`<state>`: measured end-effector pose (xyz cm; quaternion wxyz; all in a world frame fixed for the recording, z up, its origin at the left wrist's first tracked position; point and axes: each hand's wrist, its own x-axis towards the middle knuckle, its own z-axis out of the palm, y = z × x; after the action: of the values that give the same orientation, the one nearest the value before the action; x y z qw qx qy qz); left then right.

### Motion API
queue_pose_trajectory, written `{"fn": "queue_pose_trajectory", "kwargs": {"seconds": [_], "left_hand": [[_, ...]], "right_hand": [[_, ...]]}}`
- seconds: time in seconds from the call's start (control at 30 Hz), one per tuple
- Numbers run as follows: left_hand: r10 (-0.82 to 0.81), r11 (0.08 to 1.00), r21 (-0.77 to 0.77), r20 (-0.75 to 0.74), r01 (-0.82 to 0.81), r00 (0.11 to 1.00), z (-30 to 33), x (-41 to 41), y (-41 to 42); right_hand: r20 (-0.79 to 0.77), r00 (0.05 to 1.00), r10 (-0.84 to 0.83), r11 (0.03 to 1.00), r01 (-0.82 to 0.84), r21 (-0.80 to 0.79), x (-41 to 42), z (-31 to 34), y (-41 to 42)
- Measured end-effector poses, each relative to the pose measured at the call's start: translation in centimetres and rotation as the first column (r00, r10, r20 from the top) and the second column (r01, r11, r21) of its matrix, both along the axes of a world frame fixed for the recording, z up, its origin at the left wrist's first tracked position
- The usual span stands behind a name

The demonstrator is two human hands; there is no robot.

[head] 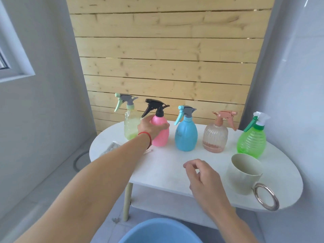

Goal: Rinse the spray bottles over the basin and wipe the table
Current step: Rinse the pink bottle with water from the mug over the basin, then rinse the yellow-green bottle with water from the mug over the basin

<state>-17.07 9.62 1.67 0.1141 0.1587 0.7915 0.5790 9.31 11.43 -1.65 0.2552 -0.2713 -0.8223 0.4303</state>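
Across the middle of the frame the white bench carries five spray bottles in a row, likely lined up for rinsing over the blue basin at the bottom edge. The left hand wraps the pink bottle (matte, black trigger), second from left. The right hand hovers loosely curled, holding nothing.

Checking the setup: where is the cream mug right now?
The cream mug stands at the table's right front edge, just in front of the green spray bottle, right of the right hand.
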Motion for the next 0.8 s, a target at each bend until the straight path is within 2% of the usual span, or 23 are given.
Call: {"fn": "queue_pose_trajectory", "kwargs": {"seconds": [0.2, 0.3, 0.43, 0.5, 0.6, 0.67, 0.73, 0.8], "left_hand": [[0.009, 1.0, -0.025, -0.01, -0.009, 1.0, -1.6, -1.0, 1.5], [-0.004, 0.993, -0.118, -0.023, 0.002, 1.0, -2.4, -0.7, 0.6], [0.146, 0.982, -0.081, -0.229, -0.169, 0.962, -4.0, 0.0, -3.7], [0.227, 0.968, -0.045, -0.248, -0.245, 0.942, -4.3, -0.3, -5.5], [0.311, 0.945, -0.028, -0.234, -0.326, 0.921, -3.7, -2.2, -6.0], [0.327, 0.921, -0.137, -0.23, -0.363, 0.916, -2.8, -3.8, -5.4], [0.299, 0.921, -0.206, -0.163, -0.329, 0.94, -2.1, -5.4, -4.6], [0.255, 0.942, -0.2, -0.091, -0.269, 0.963, -1.8, -6.9, -4.0]], "right_hand": [[0.002, 1.0, -0.006, 0.999, 0.006, 0.032, 0.0, 0.0, 0.4], [0.008, 1.0, 0.003, 1.0, -0.003, 0.028, -0.1, -0.1, 0.2], [0.029, 0.999, 0.031, 0.998, -0.032, 0.049, -0.4, -0.1, -0.1], [0.047, 0.998, 0.038, 0.997, -0.042, 0.069, -0.7, -0.1, -0.4], [0.068, 0.997, 0.048, 0.995, -0.054, 0.082, -1.2, -0.2, -0.7], [0.073, 0.996, 0.051, 0.995, -0.057, 0.083, -1.4, -0.4, -0.8], [0.085, 0.995, 0.053, 0.994, -0.061, 0.091, -1.5, -0.5, -0.9], [0.09, 0.995, 0.051, 0.994, -0.059, 0.088, -1.6, -0.6, -0.8]]}}
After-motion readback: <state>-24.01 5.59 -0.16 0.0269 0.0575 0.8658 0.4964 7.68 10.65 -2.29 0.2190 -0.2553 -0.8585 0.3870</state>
